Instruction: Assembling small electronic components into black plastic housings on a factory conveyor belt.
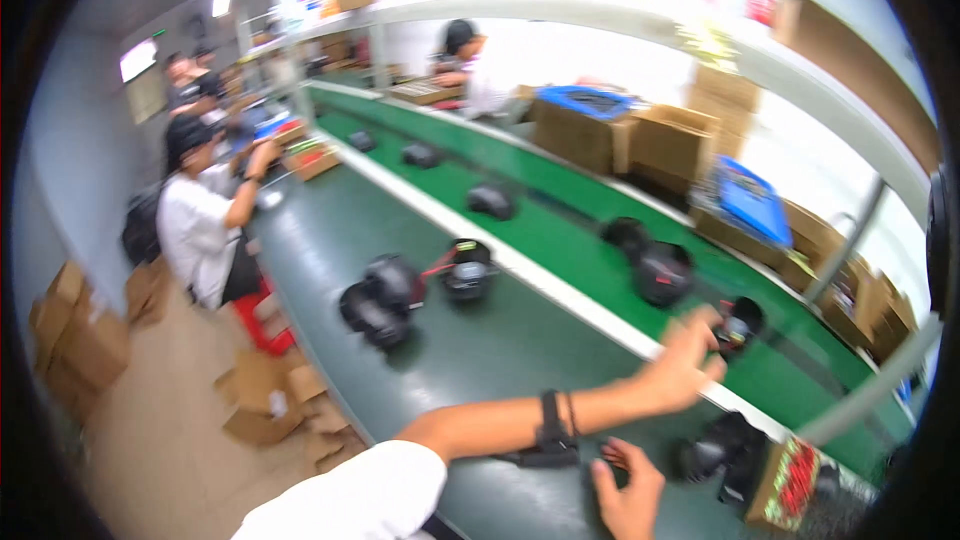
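Observation:
My left hand reaches across the white rail to the green conveyor belt, smeared by motion, its thumb and fingers apart. Right at its fingertips lies a round black housing with a small yellow and red patch inside; whether they touch is unclear. Low in the picture, my right hand is curled over the dark worktable, thumb and fingers around something dark that I cannot make out. On the table to the left stand black rounded housings and another one with a red wire.
More black housings lie along the green belt. At right are a black piece and a box of red and green small parts. Cardboard boxes line the far side. A co-worker sits at left; a shelf post rises at right.

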`<action>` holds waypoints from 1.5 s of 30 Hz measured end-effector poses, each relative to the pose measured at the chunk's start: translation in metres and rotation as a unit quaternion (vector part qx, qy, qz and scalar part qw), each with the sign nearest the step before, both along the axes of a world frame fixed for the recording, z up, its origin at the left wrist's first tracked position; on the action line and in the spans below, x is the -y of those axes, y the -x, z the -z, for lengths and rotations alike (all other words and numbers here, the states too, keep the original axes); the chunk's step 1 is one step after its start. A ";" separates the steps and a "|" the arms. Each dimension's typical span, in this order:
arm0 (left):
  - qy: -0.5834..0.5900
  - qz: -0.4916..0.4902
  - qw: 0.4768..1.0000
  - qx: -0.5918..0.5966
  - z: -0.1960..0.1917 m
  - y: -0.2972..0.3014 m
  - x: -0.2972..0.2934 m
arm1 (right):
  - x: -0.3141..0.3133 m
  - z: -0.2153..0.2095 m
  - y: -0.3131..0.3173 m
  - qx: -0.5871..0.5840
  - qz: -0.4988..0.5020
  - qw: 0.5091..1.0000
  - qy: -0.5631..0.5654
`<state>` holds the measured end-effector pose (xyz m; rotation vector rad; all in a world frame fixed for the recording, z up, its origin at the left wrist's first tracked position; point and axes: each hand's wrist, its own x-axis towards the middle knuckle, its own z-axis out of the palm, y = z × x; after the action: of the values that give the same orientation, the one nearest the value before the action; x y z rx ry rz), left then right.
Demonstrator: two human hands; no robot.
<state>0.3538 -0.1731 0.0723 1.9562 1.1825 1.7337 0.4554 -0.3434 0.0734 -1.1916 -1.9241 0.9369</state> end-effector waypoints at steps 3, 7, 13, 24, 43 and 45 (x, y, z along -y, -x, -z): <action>0.207 0.219 0.953 0.036 -0.001 0.032 0.082 | -0.004 0.002 -0.002 -0.002 0.001 1.000 0.013; 0.292 -0.013 0.952 0.089 -0.031 0.147 0.180 | 0.005 -0.003 0.021 -0.004 -0.036 0.997 0.062; 0.068 -0.529 0.819 -0.211 -0.020 0.263 0.239 | 0.020 -0.008 0.020 0.036 -0.060 0.997 0.041; 0.303 -0.211 0.924 -0.101 -0.023 0.241 0.163 | 0.015 0.008 0.020 0.006 -0.063 0.998 0.029; 0.510 0.156 0.819 0.210 0.027 -0.082 -0.123 | 0.014 0.027 0.016 0.050 -0.175 0.982 -0.045; 0.515 0.126 0.814 0.240 0.030 -0.097 -0.139 | 0.015 0.021 0.013 0.048 -0.169 0.984 -0.031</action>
<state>0.4505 -0.0339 0.0427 0.8861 1.1968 0.9661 0.4419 -0.3582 0.0523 -0.9040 -2.2620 0.9983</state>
